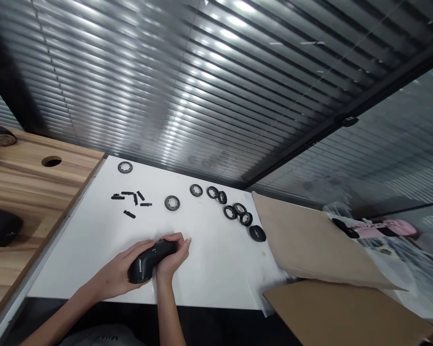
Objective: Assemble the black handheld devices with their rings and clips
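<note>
Both hands hold a black, bent handheld device with small white lettering on its side, just above the near part of the white table. My left hand wraps around its wider, ridged end. Around the narrower end are the curled fingers of my right hand; what its fingertips touch is hidden. Beyond the hands lies a flat black ring with a notched inner edge. Several small black pieces are scattered to its left, and a similar ring lies farther back.
More black rings run toward the table's right side, some overlapping. Brown cardboard and clear plastic wrapping lie at the right. At the left, a wooden desk bears a dark object. Glass with blinds borders the back.
</note>
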### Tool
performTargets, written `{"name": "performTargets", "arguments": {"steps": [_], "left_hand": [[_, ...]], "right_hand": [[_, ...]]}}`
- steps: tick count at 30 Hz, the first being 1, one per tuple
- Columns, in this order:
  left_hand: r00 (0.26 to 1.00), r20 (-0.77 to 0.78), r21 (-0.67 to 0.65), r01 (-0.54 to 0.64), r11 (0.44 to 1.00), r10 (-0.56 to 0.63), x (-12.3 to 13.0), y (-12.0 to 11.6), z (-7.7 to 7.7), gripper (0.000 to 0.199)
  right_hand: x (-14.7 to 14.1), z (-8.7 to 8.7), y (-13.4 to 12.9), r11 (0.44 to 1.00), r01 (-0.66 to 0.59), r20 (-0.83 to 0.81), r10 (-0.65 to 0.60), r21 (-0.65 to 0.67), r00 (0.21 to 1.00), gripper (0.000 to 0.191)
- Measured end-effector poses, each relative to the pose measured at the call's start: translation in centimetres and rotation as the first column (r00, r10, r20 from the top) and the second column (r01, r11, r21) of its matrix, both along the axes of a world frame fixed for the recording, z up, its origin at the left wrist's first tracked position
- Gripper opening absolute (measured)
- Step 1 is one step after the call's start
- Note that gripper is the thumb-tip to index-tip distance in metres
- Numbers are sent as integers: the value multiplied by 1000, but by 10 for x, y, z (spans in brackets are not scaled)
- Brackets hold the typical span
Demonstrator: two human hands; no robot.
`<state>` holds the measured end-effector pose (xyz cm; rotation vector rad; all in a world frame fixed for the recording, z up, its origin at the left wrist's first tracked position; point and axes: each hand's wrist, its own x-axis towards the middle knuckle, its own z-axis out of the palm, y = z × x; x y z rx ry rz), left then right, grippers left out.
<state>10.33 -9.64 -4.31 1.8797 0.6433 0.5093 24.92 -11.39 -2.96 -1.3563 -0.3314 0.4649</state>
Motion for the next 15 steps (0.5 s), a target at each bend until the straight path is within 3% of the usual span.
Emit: {"name": "performTargets", "arguments": {"steps": [7, 12, 15], "left_hand": [[999, 33, 64, -15, 998, 13, -4, -2, 1, 71], [998, 54, -9, -37, 999, 38, -5, 2, 8, 69], [995, 79, -101, -50, 994, 58, -3, 3, 12, 68]], "right_hand": [[4, 1, 0, 999, -39, -23, 40, 17, 999, 70], [6, 0, 0, 999, -42, -34, 43, 24, 999, 72], [8, 2, -2, 997, -56, -124, 63, 56, 990, 70]]}}
